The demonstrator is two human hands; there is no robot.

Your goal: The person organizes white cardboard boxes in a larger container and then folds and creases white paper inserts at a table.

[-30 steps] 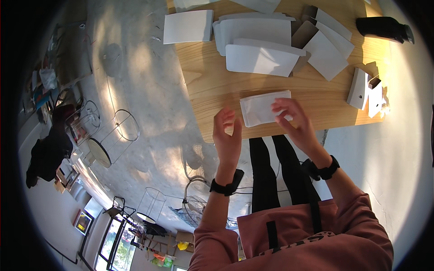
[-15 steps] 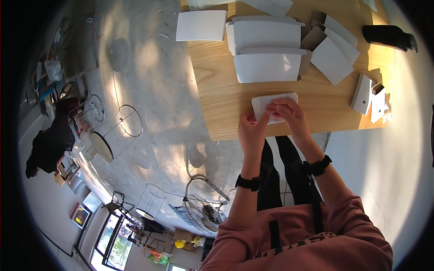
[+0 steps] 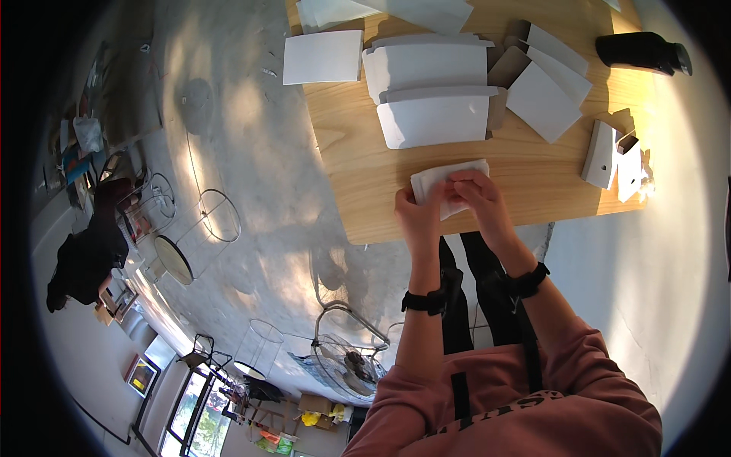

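Observation:
Near the table's front edge lies a small white stack of thin sheets (image 3: pixel 426 177), perhaps folded paper; its exact kind is hard to make out. Its left side is gripped by my left hand (image 3: pixel 418 218), with the fingers curled around the near edge. My right hand (image 3: pixel 484 202) reaches over from the right, fingertips bunched together on the top sheet close to the left fingers. Both hands cover much of the stack. Just beyond it, an opened white carton (image 3: pixel 438 118) lies on the wooden table (image 3: pixel 358 171).
A flat white box (image 3: pixel 323 58) sits at the far left. White cartons with dark insides (image 3: pixel 544 103) overlap right of centre. Two small upright white boxes (image 3: pixel 600 156) stand at the right, below a black bottle (image 3: pixel 640 53) on its side. A fan (image 3: pixel 346 358) stands on the floor.
My view has shifted a little, so the table and its boxes appear slightly further left. Both hands stay on the white stack, their fingers barely changed.

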